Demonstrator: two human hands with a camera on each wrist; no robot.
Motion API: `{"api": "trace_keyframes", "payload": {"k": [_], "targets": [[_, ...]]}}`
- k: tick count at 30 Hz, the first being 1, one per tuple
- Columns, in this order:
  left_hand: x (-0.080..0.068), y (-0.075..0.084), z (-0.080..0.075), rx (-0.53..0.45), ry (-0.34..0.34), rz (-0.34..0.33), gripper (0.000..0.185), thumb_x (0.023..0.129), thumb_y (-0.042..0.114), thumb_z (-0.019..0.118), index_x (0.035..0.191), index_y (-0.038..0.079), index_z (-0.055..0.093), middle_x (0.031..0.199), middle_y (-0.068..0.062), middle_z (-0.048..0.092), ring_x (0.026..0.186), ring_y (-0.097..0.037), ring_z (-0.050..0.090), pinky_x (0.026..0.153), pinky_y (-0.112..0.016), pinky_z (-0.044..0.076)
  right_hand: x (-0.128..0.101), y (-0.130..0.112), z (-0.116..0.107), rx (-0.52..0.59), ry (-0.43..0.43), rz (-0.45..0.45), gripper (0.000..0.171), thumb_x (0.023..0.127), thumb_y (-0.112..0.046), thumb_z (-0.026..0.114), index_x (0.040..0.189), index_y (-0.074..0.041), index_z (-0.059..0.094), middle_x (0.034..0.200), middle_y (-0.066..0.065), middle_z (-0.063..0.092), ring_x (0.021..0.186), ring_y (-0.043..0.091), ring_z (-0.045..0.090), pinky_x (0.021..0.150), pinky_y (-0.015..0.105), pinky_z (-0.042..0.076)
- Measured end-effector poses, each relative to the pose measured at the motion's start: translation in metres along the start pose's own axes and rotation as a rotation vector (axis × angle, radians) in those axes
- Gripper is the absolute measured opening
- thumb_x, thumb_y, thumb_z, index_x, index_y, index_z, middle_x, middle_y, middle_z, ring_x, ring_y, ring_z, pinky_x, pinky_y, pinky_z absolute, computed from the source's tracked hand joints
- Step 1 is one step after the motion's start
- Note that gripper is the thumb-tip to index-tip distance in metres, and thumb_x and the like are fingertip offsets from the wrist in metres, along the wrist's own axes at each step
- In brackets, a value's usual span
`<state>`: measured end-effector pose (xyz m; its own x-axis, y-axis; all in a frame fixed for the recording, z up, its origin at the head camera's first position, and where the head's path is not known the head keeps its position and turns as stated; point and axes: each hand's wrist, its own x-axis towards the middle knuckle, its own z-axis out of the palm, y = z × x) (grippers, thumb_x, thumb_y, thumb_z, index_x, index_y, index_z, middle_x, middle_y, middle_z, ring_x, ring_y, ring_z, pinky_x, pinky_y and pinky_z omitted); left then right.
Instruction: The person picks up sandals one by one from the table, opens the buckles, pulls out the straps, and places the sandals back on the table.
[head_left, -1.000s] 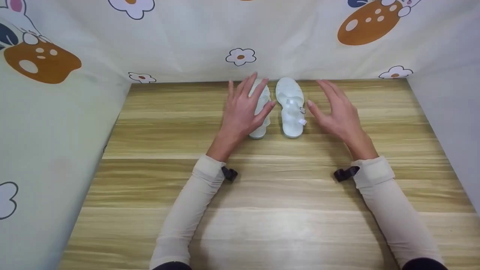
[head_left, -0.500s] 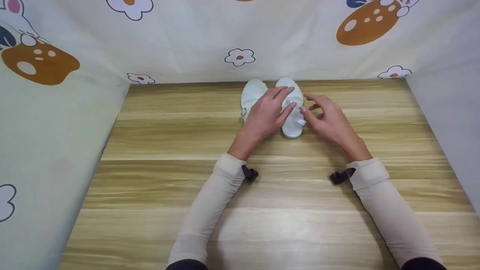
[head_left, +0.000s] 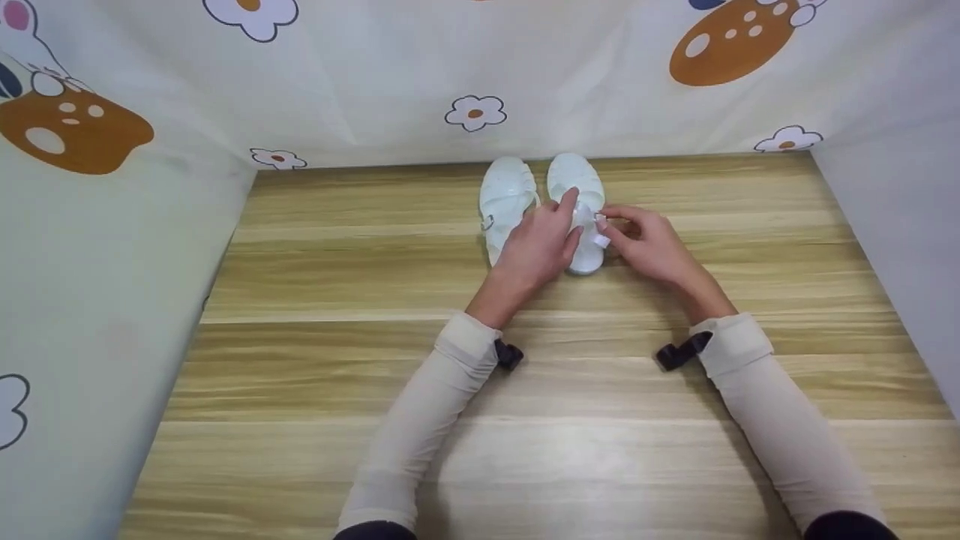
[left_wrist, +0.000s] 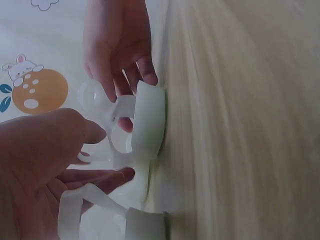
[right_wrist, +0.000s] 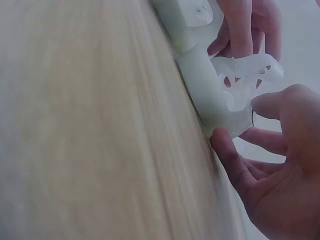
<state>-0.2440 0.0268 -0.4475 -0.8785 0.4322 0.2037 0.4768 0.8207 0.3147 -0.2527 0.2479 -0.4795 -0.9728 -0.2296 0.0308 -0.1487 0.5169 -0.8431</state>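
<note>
Both hands meet over the right-hand sandal of a white pair: the left hand lies across its middle with fingers curled onto the straps, and the right hand pinches the loose strap at the shoe's outer side between thumb and fingertips. The pair sits on the wooden worktop just ahead of the hands, toes pointing away toward the printed cloth backdrop, and the other sandal lies touching or nearly touching the first, just left of the left hand's fingers. The sandals look like moulded, translucent plastic, so I judge them light, with a fairly firm sole and thin bendy straps; the glossy surface may be a little slippery. In the left wrist view the straps curl freely, which suggests they give under a light pull. The sole edge seems the steadiest place to hold the shoe down, while the strap tip suits a fingertip pinch. A small buckle shows on the other sandal's side.
</note>
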Motion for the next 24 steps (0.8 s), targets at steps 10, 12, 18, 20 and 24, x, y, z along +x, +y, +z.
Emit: {"api": "trace_keyframes", "payload": {"k": [10,12,18,20,24], "targets": [[0.0,-0.003,-0.005,-0.108,-0.032,-0.002,0.061,0.107,0.022,0.07,0.159,0.006,0.044,0.119,-0.017,0.077,0.111,-0.028,0.075,0.096,-0.039,0.063,0.0,-0.005,0.003,0.108,-0.013,-0.018,0.036,0.107,-0.024,0.069,0.133,0.0,0.071,0.133,0.019,0.071,0.099,0.008,0.072,0.08,0.016,0.059],[-0.001,-0.004,-0.006,-0.132,-0.035,-0.008,0.063,0.106,0.021,0.072,0.16,0.007,0.044,0.121,-0.017,0.076,0.113,-0.027,0.075,0.098,-0.038,0.062,-0.001,-0.005,0.004,0.141,-0.014,-0.021,0.034,0.107,-0.022,0.07,0.131,0.002,0.071,0.135,0.019,0.069,0.104,0.009,0.072,0.084,0.016,0.06],[-0.009,-0.004,-0.009,-0.17,0.007,0.018,0.065,0.103,0.02,0.077,0.159,0.011,0.046,0.122,-0.017,0.077,0.116,-0.029,0.075,0.098,-0.038,0.062,-0.009,-0.003,0.006,0.249,-0.009,-0.014,0.032,0.106,-0.014,0.071,0.129,0.008,0.067,0.141,0.022,0.066,0.105,0.009,0.073,0.087,0.021,0.063],[-0.013,-0.003,-0.011,-0.165,0.019,0.036,0.063,0.102,0.019,0.077,0.158,0.011,0.047,0.119,-0.017,0.078,0.113,-0.029,0.076,0.096,-0.039,0.063,-0.013,-0.004,0.006,0.284,-0.008,-0.019,0.031,0.105,-0.011,0.072,0.127,0.009,0.066,0.143,0.025,0.065,0.103,0.01,0.074,0.085,0.024,0.064],[-0.023,0.0,-0.015,-0.162,0.013,0.041,0.061,0.102,0.02,0.077,0.156,0.013,0.048,0.12,-0.016,0.077,0.109,-0.029,0.076,0.091,-0.039,0.064,-0.022,-0.005,0.005,0.254,-0.016,-0.042,0.029,0.104,-0.012,0.073,0.123,0.01,0.067,0.149,0.026,0.062,0.106,0.009,0.074,0.088,0.022,0.064]]}}
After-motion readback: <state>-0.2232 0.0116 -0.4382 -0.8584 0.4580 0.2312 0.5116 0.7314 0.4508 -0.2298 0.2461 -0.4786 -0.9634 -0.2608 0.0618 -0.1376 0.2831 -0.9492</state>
